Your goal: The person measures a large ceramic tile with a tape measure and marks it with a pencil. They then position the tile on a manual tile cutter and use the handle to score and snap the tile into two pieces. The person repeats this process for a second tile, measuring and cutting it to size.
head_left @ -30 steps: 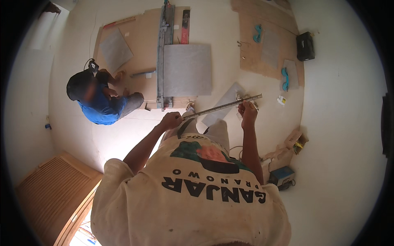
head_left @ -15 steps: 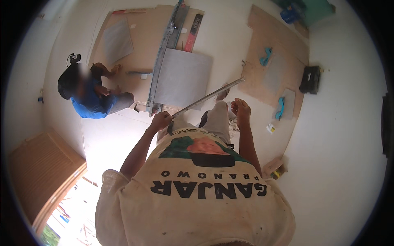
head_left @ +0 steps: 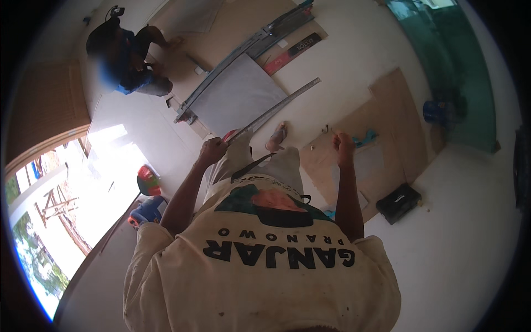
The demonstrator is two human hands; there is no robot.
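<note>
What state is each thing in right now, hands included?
Left hand: closed on one end of the ruler
Right hand: raised, apart from the ruler, fingers curled; contents unclear
Metal ruler: held at one end, far end free
Grey tile: lying flat beside the tile cutter's rail
Tile cutter: resting on cardboard
Black case: on the floor, looks shut
Doorway: open, daylight coming in

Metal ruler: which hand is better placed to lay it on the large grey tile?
Left, likely: the left hand grips the ruler by one end, nearer the tile; the right hand is clear of both.
</note>
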